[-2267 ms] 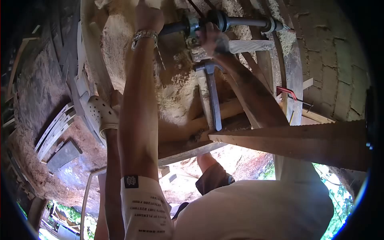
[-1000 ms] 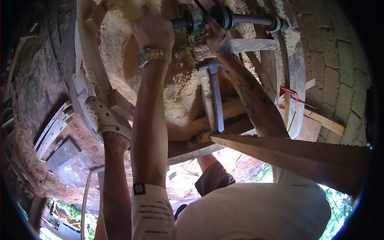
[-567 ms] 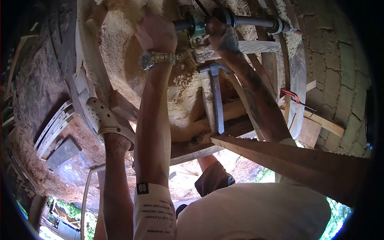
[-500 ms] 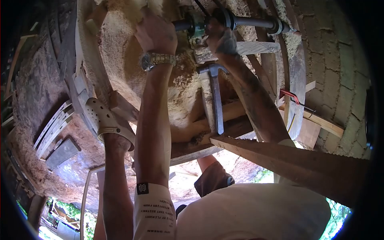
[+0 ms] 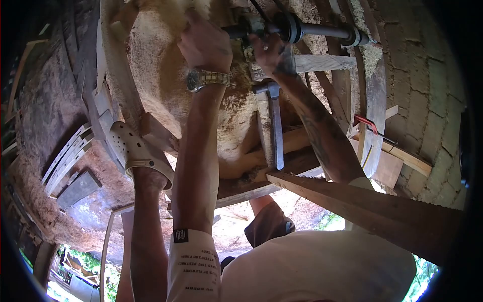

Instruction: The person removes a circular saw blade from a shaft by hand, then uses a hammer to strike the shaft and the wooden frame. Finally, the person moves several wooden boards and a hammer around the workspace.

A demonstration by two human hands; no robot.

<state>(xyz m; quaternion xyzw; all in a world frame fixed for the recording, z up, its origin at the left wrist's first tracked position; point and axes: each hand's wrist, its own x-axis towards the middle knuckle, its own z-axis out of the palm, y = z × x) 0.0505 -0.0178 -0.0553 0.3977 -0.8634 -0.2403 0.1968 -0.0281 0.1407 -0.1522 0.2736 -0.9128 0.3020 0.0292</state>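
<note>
My left hand [image 5: 205, 46], with a metal-banded watch [image 5: 209, 79] at the wrist, is closed beside the left end of a metal shaft [image 5: 324, 30]. What its fingers hold is hidden and blurred. Just below the shaft's black pulley [image 5: 288, 27] and a greenish metal block, my right hand [image 5: 271, 54] has its fingers apart. Its fingertips are close to the block; contact is unclear. A hammer-shaped metal piece [image 5: 275, 126] stands upright against the wooden frame below my right hand. Pale sawdust coats the surface behind my left hand.
A thick wooden beam [image 5: 362, 204] crosses the lower right. A red-handled tool [image 5: 367, 122] lies by the right frame post. At left are a foot in a beige clog [image 5: 135, 151] and stacked pale slats [image 5: 65, 158]. A brick surface [image 5: 420, 105] borders the right side.
My left hand has shifted slightly right and down. My right hand has moved off the pulley area, a little down, and its fingers have spread. The view has shifted slightly.
</note>
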